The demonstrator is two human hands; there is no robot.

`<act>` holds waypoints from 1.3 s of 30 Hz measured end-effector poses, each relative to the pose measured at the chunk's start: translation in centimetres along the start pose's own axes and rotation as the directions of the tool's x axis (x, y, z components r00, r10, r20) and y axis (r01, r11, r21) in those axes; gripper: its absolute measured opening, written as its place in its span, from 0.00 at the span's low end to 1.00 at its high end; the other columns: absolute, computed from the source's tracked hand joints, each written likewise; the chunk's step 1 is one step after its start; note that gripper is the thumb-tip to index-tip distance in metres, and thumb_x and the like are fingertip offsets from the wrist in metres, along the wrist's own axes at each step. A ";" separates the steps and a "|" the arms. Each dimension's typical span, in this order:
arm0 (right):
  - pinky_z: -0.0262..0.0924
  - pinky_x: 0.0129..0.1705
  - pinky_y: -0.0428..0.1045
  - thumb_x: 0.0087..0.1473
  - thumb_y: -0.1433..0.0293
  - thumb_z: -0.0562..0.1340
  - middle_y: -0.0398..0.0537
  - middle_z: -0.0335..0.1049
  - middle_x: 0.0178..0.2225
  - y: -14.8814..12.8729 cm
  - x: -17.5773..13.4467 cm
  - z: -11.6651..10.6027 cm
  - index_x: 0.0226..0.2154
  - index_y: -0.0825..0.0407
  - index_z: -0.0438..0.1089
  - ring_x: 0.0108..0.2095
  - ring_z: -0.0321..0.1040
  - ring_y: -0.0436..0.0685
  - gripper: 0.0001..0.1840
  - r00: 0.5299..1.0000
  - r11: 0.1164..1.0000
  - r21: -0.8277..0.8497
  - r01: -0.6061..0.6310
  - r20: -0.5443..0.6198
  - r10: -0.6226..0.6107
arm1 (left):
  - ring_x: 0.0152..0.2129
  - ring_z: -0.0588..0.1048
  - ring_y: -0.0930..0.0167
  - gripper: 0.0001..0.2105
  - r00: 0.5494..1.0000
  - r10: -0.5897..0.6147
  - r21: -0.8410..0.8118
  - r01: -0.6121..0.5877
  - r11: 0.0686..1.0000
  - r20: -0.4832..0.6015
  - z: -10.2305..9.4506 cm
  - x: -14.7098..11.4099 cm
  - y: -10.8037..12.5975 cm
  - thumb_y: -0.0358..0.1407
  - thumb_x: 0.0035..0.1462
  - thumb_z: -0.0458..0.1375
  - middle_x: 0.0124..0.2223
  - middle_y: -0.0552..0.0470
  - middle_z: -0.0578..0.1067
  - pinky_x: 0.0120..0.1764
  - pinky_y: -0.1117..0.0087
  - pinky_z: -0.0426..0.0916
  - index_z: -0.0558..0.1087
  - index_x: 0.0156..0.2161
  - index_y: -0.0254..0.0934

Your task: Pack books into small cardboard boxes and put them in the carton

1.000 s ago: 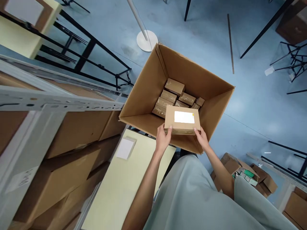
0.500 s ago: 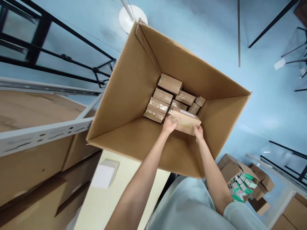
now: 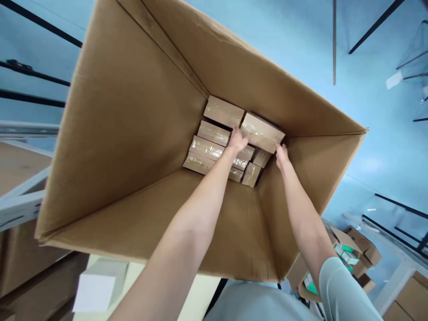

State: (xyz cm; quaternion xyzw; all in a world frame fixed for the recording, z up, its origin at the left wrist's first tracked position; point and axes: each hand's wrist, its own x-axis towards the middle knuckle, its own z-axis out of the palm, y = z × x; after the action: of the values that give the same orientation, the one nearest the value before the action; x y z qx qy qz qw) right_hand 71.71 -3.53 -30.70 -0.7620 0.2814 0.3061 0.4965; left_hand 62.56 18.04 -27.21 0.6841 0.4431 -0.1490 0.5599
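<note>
A tall open carton [image 3: 127, 107] fills the middle of the view, and both my arms reach down into it. Between my hands is a small taped cardboard box [image 3: 261, 133], up against the carton's far wall at the right. My left hand [image 3: 238, 140] grips its left end, and my right hand [image 3: 281, 154] pinches its near right corner. Several similar taped boxes [image 3: 207, 148] lie in rows on the carton floor, to the left and below. My left hand and forearm hide part of these rows. Whether the held box rests on others I cannot tell.
Under the carton shows a pale yellow tabletop [image 3: 197, 296] with a white box [image 3: 95, 290] on it. Shelving with large cartons [image 3: 30, 258] stands at left. At right are open cartons [image 3: 363, 243] with green-and-white packs. Black metal frames [image 3: 36, 73] stand beyond.
Both hands have carried the small box from the near side of the carton to its far right. My view has moved closer over the carton, so more of the lower rows shows.
</note>
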 end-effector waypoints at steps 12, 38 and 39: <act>0.56 0.74 0.60 0.63 0.59 0.67 0.58 0.61 0.75 3.0 -13.0 -2.9 0.69 0.50 0.66 0.74 0.61 0.61 0.35 0.977 0.992 0.095 -0.081 0.204 0.060 | 0.78 0.51 0.57 0.37 0.992 -0.047 -0.051 0.054 0.997 0.120 3.3 -18.9 -3.5 0.43 0.69 0.59 0.80 0.33 0.54 0.77 0.57 0.46 0.57 0.77 0.28; 0.68 0.65 0.69 0.50 0.39 0.75 0.59 0.84 0.51 6.5 -69.0 -9.2 0.48 0.46 0.81 0.54 0.81 0.71 0.34 -0.069 0.668 0.104 0.737 0.994 -0.079 | 0.59 0.80 0.53 0.22 0.339 -0.345 -0.484 -0.615 0.623 -0.875 -4.4 -80.5 -21.8 0.61 0.57 0.64 0.58 0.40 0.83 0.62 0.50 0.75 0.79 0.37 0.43; 0.68 0.65 0.70 0.50 0.39 0.75 0.58 0.84 0.51 8.7 -71.0 -9.8 0.48 0.46 0.81 0.54 0.81 0.72 0.34 -0.107 0.650 0.111 0.752 0.993 -0.046 | 0.59 0.80 0.53 0.23 0.300 -0.396 -0.492 -0.633 0.598 -0.868 -2.8 -82.6 -23.2 0.62 0.57 0.64 0.57 0.40 0.84 0.62 0.50 0.75 0.79 0.37 0.43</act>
State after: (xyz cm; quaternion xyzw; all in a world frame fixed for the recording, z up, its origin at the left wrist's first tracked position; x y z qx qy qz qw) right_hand 20.76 -6.83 20.34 -0.4852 -0.4879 0.6108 0.3918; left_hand -2.67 -16.20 16.82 0.3423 0.6325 0.5433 0.4331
